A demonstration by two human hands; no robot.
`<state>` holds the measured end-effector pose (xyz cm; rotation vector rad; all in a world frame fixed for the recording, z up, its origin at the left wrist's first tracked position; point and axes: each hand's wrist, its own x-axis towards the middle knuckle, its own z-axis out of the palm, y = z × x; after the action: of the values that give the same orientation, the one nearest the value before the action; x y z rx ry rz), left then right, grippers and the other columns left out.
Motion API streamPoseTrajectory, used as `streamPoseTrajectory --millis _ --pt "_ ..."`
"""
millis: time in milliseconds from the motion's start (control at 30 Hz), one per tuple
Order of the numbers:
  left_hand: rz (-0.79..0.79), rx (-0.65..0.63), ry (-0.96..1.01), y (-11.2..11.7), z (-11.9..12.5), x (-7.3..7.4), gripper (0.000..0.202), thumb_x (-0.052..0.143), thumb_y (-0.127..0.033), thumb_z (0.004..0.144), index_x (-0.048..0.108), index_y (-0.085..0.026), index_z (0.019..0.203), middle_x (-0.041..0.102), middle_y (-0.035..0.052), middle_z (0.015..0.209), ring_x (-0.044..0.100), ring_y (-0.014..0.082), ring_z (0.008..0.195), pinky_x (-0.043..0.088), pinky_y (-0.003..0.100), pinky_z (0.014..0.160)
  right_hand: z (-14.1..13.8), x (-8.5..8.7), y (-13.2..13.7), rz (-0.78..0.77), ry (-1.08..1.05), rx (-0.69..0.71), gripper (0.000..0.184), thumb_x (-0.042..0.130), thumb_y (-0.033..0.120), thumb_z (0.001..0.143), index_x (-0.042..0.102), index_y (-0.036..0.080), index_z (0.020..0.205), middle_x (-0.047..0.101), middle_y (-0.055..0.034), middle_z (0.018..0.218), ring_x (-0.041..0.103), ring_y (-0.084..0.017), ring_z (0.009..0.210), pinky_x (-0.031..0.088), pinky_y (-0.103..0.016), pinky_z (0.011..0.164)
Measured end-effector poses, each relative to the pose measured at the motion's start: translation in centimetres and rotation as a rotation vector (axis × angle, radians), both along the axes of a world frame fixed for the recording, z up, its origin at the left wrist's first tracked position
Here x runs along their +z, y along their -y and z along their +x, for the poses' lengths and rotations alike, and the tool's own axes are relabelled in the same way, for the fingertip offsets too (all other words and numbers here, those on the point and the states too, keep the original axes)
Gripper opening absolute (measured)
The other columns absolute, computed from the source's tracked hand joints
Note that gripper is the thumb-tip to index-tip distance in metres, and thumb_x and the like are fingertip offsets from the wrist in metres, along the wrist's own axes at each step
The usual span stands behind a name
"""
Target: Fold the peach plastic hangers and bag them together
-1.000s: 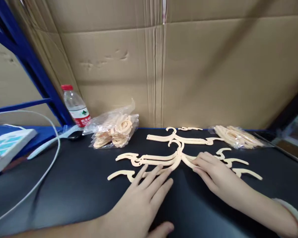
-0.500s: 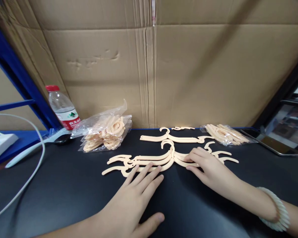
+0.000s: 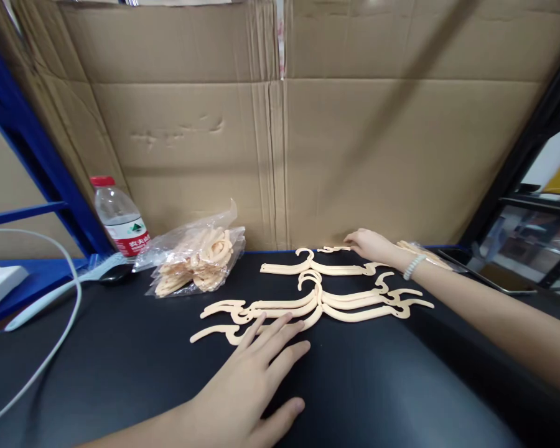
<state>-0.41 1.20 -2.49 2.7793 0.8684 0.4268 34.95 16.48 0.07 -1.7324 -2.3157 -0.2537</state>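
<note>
Several cream plastic hangers (image 3: 326, 298) lie in a loose pile mid-table on the black table (image 3: 121, 361). My left hand (image 3: 256, 373) rests flat and open, its fingertips on the pile's near left arm. My right hand (image 3: 368, 244) is stretched to the back of the table, fingers on a small cream hanger piece (image 3: 332, 249) by the cardboard wall; whether it grips the piece is unclear. A single hanger (image 3: 317, 267) lies just in front of that hand. A white bead bracelet (image 3: 413, 266) is on my right wrist.
A clear bag of cream hanger parts (image 3: 196, 261) lies at the back left, beside a water bottle (image 3: 119, 218) with a red cap. Another bag of parts (image 3: 432, 255) sits behind my right wrist. A white cable (image 3: 51, 348) curves at left. Cardboard (image 3: 280, 155) walls the back.
My right hand left the pile of hangers and reached back to the small piece by the cardboard. My left hand stayed flat on the pile. The view tilted up a little.
</note>
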Motion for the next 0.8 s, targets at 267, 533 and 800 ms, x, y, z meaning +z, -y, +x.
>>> streamPoseTrajectory --millis 267,533,800 --pt "-0.025 -0.030 -0.030 -0.5 -0.3 0.2 0.055 0.059 -0.025 0.081 0.048 -0.026 0.135 0.042 0.0079 0.148 0.032 0.0331 0.139 0.018 0.062 0.112 -0.4 -2.2 -2.4 -0.049 0.073 0.061 0.017 0.056 0.028 0.094 0.063 0.015 0.102 0.064 -0.0062 0.105 0.062 -0.019 0.095 0.051 -0.040 0.085" --pt "-0.080 -0.052 -0.026 -0.4 -0.4 1.2 0.054 0.060 -0.024 0.082 0.049 -0.026 0.135 0.041 0.0094 0.148 0.033 0.0354 0.138 0.019 0.062 0.112 0.0 -1.7 -1.2 0.049 -0.034 0.096 0.020 0.053 0.023 0.094 0.065 0.014 0.080 0.062 -0.0046 0.087 0.060 -0.016 0.080 0.049 -0.032 0.077" --pt "-0.098 -0.086 0.245 -0.3 -0.2 1.1 0.040 0.055 -0.019 0.085 0.055 -0.027 0.124 0.056 0.0076 0.135 0.046 0.0291 0.128 0.034 0.047 0.109 -3.9 0.9 2.9 0.161 -0.268 0.232 0.023 0.051 0.028 0.093 0.070 0.015 0.088 0.061 -0.0037 0.078 0.058 -0.014 0.067 0.047 -0.025 0.062"
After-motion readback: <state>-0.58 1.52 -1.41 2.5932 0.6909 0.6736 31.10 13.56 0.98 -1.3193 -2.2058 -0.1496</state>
